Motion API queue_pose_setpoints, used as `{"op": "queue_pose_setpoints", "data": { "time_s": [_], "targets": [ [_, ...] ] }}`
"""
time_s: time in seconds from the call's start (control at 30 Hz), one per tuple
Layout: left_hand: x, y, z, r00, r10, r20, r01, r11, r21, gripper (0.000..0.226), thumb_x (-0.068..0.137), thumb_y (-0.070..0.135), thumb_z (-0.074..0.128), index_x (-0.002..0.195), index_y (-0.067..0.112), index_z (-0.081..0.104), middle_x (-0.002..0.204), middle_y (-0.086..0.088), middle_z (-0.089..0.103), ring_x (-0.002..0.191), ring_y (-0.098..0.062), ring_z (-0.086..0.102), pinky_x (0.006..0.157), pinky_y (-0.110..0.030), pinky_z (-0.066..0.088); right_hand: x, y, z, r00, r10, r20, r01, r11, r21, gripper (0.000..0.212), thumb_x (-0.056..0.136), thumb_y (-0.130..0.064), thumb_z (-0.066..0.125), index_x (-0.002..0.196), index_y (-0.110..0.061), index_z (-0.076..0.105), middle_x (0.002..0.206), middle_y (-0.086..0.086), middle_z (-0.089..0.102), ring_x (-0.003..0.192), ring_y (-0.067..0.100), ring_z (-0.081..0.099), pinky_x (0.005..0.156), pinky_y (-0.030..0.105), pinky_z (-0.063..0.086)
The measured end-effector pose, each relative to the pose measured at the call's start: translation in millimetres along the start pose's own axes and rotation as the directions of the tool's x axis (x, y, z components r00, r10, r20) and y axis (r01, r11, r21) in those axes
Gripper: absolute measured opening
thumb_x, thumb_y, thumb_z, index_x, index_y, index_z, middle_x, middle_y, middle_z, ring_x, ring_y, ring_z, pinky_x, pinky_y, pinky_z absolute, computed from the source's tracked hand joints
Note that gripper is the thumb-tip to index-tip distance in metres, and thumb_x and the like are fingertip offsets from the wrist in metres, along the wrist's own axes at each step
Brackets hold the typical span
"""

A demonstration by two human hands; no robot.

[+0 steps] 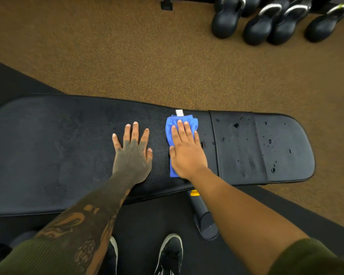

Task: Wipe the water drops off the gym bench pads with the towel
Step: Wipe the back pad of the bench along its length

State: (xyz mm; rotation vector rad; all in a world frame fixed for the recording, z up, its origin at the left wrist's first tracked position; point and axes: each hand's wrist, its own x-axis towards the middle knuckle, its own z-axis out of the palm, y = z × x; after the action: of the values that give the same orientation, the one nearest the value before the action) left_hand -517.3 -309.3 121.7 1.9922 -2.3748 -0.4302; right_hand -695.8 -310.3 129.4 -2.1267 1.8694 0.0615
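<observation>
A black gym bench lies across the view with a long back pad [58,151] on the left and a shorter seat pad [246,151] on the right. Water drops [236,125] dot the seat pad, and one drop [202,144] sits near the back pad's right end. A folded blue towel [172,126] with a white tag lies on the back pad near the gap. My right hand [187,153] presses flat on the towel with straight fingers. My left hand [132,153] rests flat on the bare back pad, fingers spread, just left of the towel.
Several black kettlebells [266,22] stand on the orange-brown floor [127,56] at the far right. A black bench leg with a yellow knob [195,193] sticks out under the bench towards me. My black shoes [170,253] stand on the dark mat below.
</observation>
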Motion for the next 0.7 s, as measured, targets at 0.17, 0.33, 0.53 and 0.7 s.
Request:
{"op": "queue_pose_setpoints", "data": {
  "time_s": [0.17,0.33,0.53,0.7],
  "targets": [
    [0,4,-2,1.0,0.011,0.007,-0.011,1.0,0.021,0.061,0.098,0.039,0.028,0.154,0.02,0.011,0.163,-0.012,-0.002,0.15,-0.029,-0.008,0.117,-0.062,0.0,-30,20,3,0.998,-0.064,0.004,0.064,0.997,0.037,0.067,0.091,-0.037,0.011,0.154,-0.014,0.008,0.163,0.003,-0.002,0.149,0.02,-0.009,0.121,0.043,-0.001],
    [2,13,-1,0.999,0.031,0.021,-0.032,0.999,0.038,0.06,0.099,0.039,0.024,0.154,0.02,0.008,0.163,-0.011,-0.005,0.15,-0.028,-0.01,0.118,-0.06,0.0,-11,29,-2,0.997,0.08,-0.01,-0.08,0.997,0.001,0.06,0.1,-0.028,0.026,0.154,-0.013,0.005,0.163,0.005,-0.007,0.149,0.023,-0.012,0.12,0.044,-0.003],
    [4,24,2,0.999,0.045,0.021,-0.046,0.998,0.038,0.06,0.099,0.038,0.025,0.154,0.019,0.01,0.163,-0.011,-0.003,0.15,-0.028,-0.009,0.118,-0.059,0.0,-32,10,4,0.999,-0.034,0.005,0.034,0.999,-0.008,0.063,0.097,-0.033,0.022,0.154,-0.011,0.005,0.163,0.006,-0.005,0.149,0.023,-0.011,0.12,0.044,-0.003],
    [2,28,4,0.999,0.045,0.021,-0.046,0.998,0.041,0.061,0.098,0.04,0.025,0.154,0.019,0.008,0.163,-0.012,-0.003,0.15,-0.03,-0.008,0.118,-0.059,0.001,-49,29,6,0.998,-0.061,-0.012,0.062,0.996,0.063,0.069,0.089,-0.038,0.01,0.154,-0.013,0.012,0.163,0.004,0.002,0.15,0.02,-0.006,0.12,0.042,0.0]
  ]
}}
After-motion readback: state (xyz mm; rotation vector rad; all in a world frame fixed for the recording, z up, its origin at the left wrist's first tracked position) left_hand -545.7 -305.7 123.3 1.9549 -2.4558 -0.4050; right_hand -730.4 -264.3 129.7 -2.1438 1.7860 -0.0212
